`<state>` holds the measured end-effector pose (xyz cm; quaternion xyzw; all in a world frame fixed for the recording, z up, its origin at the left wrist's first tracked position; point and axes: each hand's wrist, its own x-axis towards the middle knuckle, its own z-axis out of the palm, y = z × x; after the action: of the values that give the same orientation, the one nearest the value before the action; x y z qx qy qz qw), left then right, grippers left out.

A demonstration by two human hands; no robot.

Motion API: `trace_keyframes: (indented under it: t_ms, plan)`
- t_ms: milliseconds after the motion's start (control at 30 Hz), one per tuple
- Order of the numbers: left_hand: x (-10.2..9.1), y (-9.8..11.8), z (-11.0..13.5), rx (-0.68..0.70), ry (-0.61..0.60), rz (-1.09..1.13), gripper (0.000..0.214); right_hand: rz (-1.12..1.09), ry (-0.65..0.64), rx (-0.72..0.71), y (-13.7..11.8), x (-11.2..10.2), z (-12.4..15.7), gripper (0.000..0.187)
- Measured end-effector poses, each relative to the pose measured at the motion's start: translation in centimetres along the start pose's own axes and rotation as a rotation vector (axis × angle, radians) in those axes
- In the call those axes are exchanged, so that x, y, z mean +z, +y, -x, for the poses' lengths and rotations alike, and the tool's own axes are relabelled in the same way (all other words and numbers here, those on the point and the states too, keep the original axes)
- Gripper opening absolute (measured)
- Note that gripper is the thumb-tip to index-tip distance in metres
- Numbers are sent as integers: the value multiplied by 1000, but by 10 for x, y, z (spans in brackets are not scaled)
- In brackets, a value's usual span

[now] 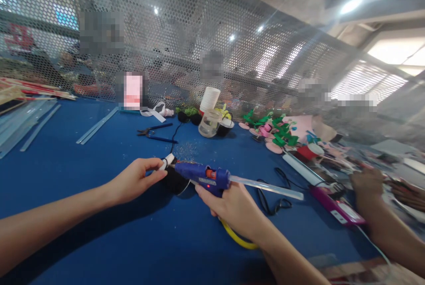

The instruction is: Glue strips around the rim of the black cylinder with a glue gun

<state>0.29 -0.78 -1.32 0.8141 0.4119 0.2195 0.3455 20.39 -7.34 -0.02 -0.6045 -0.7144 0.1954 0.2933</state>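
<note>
Gripping a blue glue gun (195, 171) in the right hand (234, 206), with the clear glue stick (268, 186) jutting out behind, perhaps for unhindered feeding. Pinching a small white piece (169, 158) between thumb and fingers of the left hand (141, 179), right by the gun's front end and over a black round object (176, 183) on the bench (66, 165), presumably to steady it there. Beyond, having pliers (148, 133) spread within reach, probably for ready use. Farther, having a clear container (208, 126) and white cups (210, 97) grouped before the mesh screen (172, 19), seemingly to leave working room.
</note>
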Motion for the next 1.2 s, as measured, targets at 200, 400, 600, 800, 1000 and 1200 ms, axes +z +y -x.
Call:
trace_keyframes:
  t_ms: [200,400,600,800,1000,1200]
  plan:
    - [1,0,0,4,2,2,30,30,63,-84,-1,2,-1,16]
    - [1,-1,-1,13,4,-16,31,32,38,-116,1,1,-1,16]
    - [0,0,0,13,-9,-20,30,-26,13,-29,-1,2,1,18]
    - [-2,1,0,3,-23,-51,27,-101,-19,56,3,-1,1,21]
    - [-7,2,-1,149,-41,-25,20,-159,-67,132,2,-4,1,19]
    - [-7,1,-1,160,-68,23,19,-180,-100,152,3,-7,0,21]
